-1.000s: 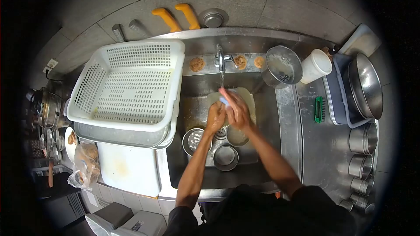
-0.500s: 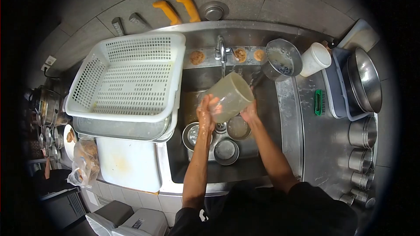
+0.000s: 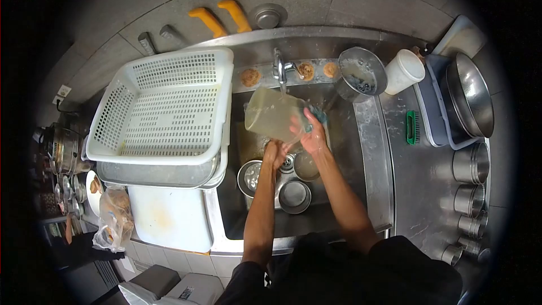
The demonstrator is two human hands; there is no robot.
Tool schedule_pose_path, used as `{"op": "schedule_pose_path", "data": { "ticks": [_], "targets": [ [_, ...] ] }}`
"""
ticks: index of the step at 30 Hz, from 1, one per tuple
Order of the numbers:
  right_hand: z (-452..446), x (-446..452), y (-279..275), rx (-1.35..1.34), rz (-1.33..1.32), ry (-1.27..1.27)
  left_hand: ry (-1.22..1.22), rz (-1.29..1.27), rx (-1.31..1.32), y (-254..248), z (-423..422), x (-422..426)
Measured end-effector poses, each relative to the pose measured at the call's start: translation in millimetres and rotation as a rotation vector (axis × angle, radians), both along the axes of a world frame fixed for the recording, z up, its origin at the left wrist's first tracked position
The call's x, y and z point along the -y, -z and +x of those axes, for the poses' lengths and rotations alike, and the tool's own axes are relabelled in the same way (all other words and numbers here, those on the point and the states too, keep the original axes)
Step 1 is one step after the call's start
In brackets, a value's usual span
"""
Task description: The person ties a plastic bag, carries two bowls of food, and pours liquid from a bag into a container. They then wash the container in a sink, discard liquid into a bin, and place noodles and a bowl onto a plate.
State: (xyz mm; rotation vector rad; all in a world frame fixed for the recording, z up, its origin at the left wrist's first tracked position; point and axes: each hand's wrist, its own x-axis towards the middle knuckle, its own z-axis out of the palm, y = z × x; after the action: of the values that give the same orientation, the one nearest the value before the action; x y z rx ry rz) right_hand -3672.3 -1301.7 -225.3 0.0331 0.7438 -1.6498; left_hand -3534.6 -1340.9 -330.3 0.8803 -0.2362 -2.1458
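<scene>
A translucent, yellowish container (image 3: 271, 114) is tilted under the faucet (image 3: 279, 69), its wide mouth facing left. My left hand (image 3: 275, 153) is closed on its lower edge. Against the container's right end is my right hand (image 3: 310, 134), fingers bent around it, with a dark greenish thing (image 3: 318, 116) beside the fingers that I cannot make out. Below the hands, round metal pans (image 3: 294, 196) lie in the sink (image 3: 243, 220) near the drain.
To the left are a white perforated basket (image 3: 169, 118) and a white cutting board (image 3: 169, 214). A metal pot (image 3: 361, 76), a white tub (image 3: 405, 73), a green brush (image 3: 412, 127), steel bowls (image 3: 474, 96) and several small pots (image 3: 471, 164) stand to the right.
The container has come up into view from hands close together, then swung so that its mouth faces left instead of right. My right hand has moved up along it, and the greenish thing now shows.
</scene>
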Motion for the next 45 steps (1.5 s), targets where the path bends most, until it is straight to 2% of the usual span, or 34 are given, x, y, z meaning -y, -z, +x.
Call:
{"op": "schedule_pose_path", "data": {
  "ticks": [1,2,3,5,6,7,8,9,10,11,12,13,14,15,16,18,21,23,24,27,28,29,31,32,33,35,36,38,39,40,41,43,44,45],
  "targets": [
    [-3.5,8.4,-12.7,-0.24,0.092,-0.038,0.091,0.057,0.223,-9.6,7.5,-1.7],
    [-4.5,15.6,-21.7,-0.453,0.092,-0.089,-0.137,-0.146,0.085,-10.2,16.2,1.6],
    [-4.3,20.9,-30.1,-0.451,0.091,-0.077,-0.126,-0.15,0.086,-9.1,9.4,6.0],
    [5.9,19.8,-40.9,-1.164,-0.014,-0.441,-0.313,-0.394,0.444,-46.1,-2.1,3.6],
    [14.3,18.3,-53.8,-1.318,-0.012,-0.482,-0.313,-0.392,0.455,-56.9,1.7,4.0],
    [16.3,26.8,-46.5,-1.32,-0.023,-0.47,-0.347,-0.666,0.897,-68.9,-0.2,14.3],
    [16.5,34.3,-26.6,-1.079,0.035,-0.479,-0.371,-0.931,1.341,-79.8,-3.0,21.8],
    [17.0,37.3,-4.6,-0.835,0.095,-0.493,-0.372,-0.931,1.339,-92.7,-3.9,24.0],
    [16.1,45.8,-6.3,-0.415,-0.082,-0.559,-0.24,-0.925,1.093,-103.8,-3.8,26.1],
    [17.0,48.5,-7.1,-0.408,-0.078,-0.567,-0.108,-0.906,0.852,-109.0,-0.4,24.1],
    [17.1,54.1,-9.0,-0.411,-0.051,-0.507,-0.109,-0.905,0.859,-109.0,-1.6,22.3],
    [17.0,64.9,-19.2,-0.42,-0.029,-0.442,-0.079,-0.729,0.758,-108.1,-9.7,22.2],
    [26.0,82.0,-0.7,-0.838,0.08,-0.313,-0.043,-0.552,0.654,-102.2,-18.3,20.2],
    [22.5,87.0,17.6,-0.972,0.192,-0.334,-0.005,-0.368,0.549,-95.8,-23.6,17.2],
    [21.8,89.2,13.5,-1.098,0.309,-0.362,-0.018,-0.273,0.513,-56.5,-21.8,26.7],
    [18.3,90.1,35.1,-1.148,0.257,-0.335,-0.045,-0.267,0.574,-39.2,-23.7,24.4],
    [-4.5,78.1,45.7,-1.366,0.346,-0.433,0.002,-0.362,0.699,-50.7,-24.4,28.9],
    [-18.9,45.8,34.8,-1.121,0.189,-0.31,0.02,-0.758,0.767,-48.4,-19.2,10.9],
    [-17.2,30.7,20.8,-0.604,0.271,-0.298,0.134,-0.968,0.923,-49.0,-21.1,-3.8],
    [-40.0,1.2,90.1,-0.716,0.149,-0.203,0.327,-0.939,0.803,-38.2,-24.7,-22.1],
    [-59.9,1.3,126.8,-0.887,0.297,-0.067,0.066,-1.024,0.892,-4.8,-26.8,-26.0],
    [-77.7,-5.9,138.3,-0.965,0.399,0.059,0.061,-1.012,0.896,14.7,-25.1,-29.8],
    [-102.5,-19.0,143.3,-1.039,0.543,0.227,-0.071,-0.394,1.493,53.8,-24.7,-29.7],
    [-109.5,-25.0,136.9,-1.039,0.575,0.271,-0.229,-0.493,1.153,126.8,-28.6,-23.9],
    [-112.3,-27.0,132.5,-1.115,0.496,0.198,-0.237,-0.477,1.154,120.3,-30.7,-17.7],
    [-105.3,-24.2,107.0,-1.192,0.409,0.114,-0.09,-0.003,1.074,87.5,-34.5,-1.0],
    [-86.4,-19.0,79.7,-1.41,0.236,0.075,-0.094,0.009,1.074,90.3,-36.4,6.2],
    [-66.7,-0.2,43.9,-1.627,0.037,0.032,-0.024,-0.109,0.921,93.1,-46.6,25.1],
    [-61.8,10.3,34.1,-1.857,-0.087,-0.202,-0.024,-0.105,0.923,75.8,-48.6,25.9],
    [-56.4,14.0,31.5,-2.06,-0.212,-0.449,0.029,-0.423,1.09,39.7,-46.2,22.1],
    [-52.3,18.5,40.7,-2.052,-0.208,-0.442,0.082,-0.759,1.239,3.3,-42.6,22.7],
    [-44.2,28.4,87.2,-2.687,-0.198,-0.642,0.136,-0.965,1.26,-56.3,-30.7,27.5],
    [-45.0,24.5,113.2,-2.561,-0.427,-0.68,0.188,-1.158,1.266,-71.8,-24.9,30.0],
    [-36.6,29.6,105.5,-2.559,-0.433,-0.669,0.185,-1.164,1.273,-75.8,-18.6,33.8]
  ]
}}
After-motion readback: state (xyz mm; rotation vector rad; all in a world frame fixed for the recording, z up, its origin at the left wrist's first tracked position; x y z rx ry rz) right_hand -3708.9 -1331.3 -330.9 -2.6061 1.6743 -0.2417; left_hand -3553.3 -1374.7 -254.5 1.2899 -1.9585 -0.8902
